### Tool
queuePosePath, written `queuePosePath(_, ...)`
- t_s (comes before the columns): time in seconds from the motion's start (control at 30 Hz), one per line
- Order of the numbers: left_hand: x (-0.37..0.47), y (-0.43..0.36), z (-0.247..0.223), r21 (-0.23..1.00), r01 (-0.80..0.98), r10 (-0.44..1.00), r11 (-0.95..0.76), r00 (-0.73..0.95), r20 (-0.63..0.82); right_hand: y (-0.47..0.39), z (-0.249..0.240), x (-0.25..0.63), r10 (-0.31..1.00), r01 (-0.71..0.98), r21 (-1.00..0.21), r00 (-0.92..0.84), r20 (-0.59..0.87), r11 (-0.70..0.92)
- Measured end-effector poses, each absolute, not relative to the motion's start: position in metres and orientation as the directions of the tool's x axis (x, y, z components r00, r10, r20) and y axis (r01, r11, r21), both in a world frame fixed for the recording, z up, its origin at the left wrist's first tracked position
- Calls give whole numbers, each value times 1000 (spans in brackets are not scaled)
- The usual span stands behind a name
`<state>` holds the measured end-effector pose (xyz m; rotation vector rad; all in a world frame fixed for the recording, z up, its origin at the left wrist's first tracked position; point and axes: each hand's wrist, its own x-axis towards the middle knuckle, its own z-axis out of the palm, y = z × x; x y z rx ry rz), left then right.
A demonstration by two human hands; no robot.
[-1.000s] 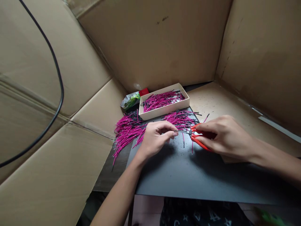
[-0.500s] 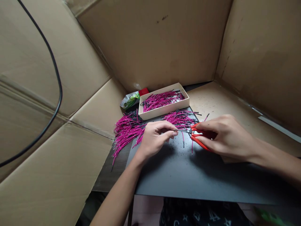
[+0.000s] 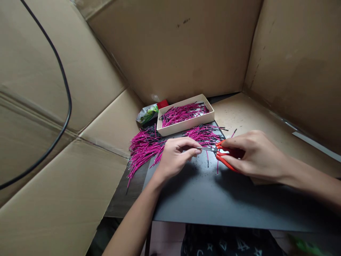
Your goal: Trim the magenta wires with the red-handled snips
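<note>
My right hand [image 3: 257,154] is wrapped round red-handled scissors [image 3: 225,160], thumb and fingers at the handles. Their narrow dark blades point left and reach the fingertips of my left hand [image 3: 179,153]. Thumb and forefinger of that left hand are pinched together; what lies between them is too small and covered to make out. Just beyond the hands, a pile of magenta wires with black ends [image 3: 204,133] lies on the dark grey board [image 3: 191,202]. Another, larger bundle of magenta wires [image 3: 144,149] spreads to the left of my left hand.
Behind the piles stands a shallow cream box [image 3: 186,126] holding many more magenta wires. A green and red packet [image 3: 149,113] sits beside it. Cardboard walls [image 3: 170,49] enclose the back and sides. Small dark scraps dot the board, and a black cable [image 3: 64,78] hangs at left.
Both hands stay almost in place. The scissor blades have shifted very slightly at the left fingertips. The wires and box have not moved.
</note>
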<state>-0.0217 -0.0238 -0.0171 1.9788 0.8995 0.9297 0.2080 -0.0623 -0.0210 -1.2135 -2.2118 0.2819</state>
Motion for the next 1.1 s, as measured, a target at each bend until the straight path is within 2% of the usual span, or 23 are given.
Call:
queuePosePath(0.77, -22, -24, -15, 806, 336, 816, -487, 505, 281, -62, -18, 209, 825, 699, -441, -440, 355, 563)
queuePosePath(1.1, -22, -24, -16, 828, 305, 814, -471, 511, 275, -62, -18, 209, 827, 706, -433, -443, 347, 560)
